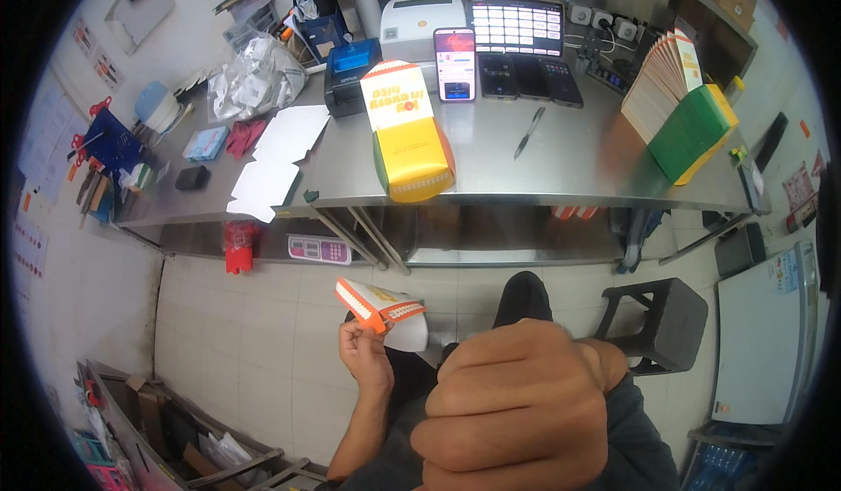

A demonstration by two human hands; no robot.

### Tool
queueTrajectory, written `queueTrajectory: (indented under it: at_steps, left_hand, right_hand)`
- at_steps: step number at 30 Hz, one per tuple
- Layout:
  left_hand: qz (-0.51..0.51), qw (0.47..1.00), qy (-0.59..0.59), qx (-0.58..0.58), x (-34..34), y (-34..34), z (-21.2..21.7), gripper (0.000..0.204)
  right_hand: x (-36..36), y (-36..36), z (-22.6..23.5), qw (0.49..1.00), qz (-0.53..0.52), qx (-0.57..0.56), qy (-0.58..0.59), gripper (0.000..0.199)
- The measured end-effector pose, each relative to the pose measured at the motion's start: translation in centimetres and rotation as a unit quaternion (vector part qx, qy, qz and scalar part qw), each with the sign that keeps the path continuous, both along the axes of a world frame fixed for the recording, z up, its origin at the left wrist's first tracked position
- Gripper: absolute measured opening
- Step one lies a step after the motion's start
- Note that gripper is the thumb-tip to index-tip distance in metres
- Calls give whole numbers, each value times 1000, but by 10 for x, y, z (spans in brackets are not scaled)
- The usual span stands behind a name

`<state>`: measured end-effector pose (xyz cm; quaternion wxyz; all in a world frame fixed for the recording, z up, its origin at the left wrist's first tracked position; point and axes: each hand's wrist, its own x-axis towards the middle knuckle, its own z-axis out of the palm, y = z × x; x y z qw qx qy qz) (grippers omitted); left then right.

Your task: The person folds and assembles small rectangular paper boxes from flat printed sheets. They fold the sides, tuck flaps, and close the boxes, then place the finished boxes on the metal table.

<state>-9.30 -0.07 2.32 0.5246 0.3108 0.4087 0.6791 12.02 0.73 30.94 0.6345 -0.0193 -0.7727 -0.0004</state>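
My left hand (363, 355), low at the centre-left, pinches the orange edge of a partly folded paper carton (385, 298), white with orange borders. The carton hangs tilted over my lap, with a plain white part below it. Large and close, my right hand (517, 403) is closed in a fist with its knuckles toward me. Its palm side is hidden, so anything inside it cannot be made out. On the steel table (491, 158) ahead lies a yellow-and-green carton (413, 154) with a white flap. A stack of flat cartons (657, 97) leans in a green-and-yellow carton (696, 132) at the right.
Along the table's back are a printer (422, 27), an upright phone (455, 66), several dark phones (530, 77) and a screen (515, 25). A pen (529, 134) lies mid-table; white card blanks (263, 189) overhang the left front edge. A black stool (661, 320) stands right.
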Motion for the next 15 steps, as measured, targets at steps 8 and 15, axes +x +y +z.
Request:
queueTrajectory:
  at_steps: [8,15]
  left_hand:
    - [19,996,36,-77,-7,-3,3,9]
    - [1,994,-111,5,9,2,41,7]
  right_hand:
    - [14,-13,-32,975,40,-206,-72,24]
    - [-21,16,-164,898,-182,-360,-176,32]
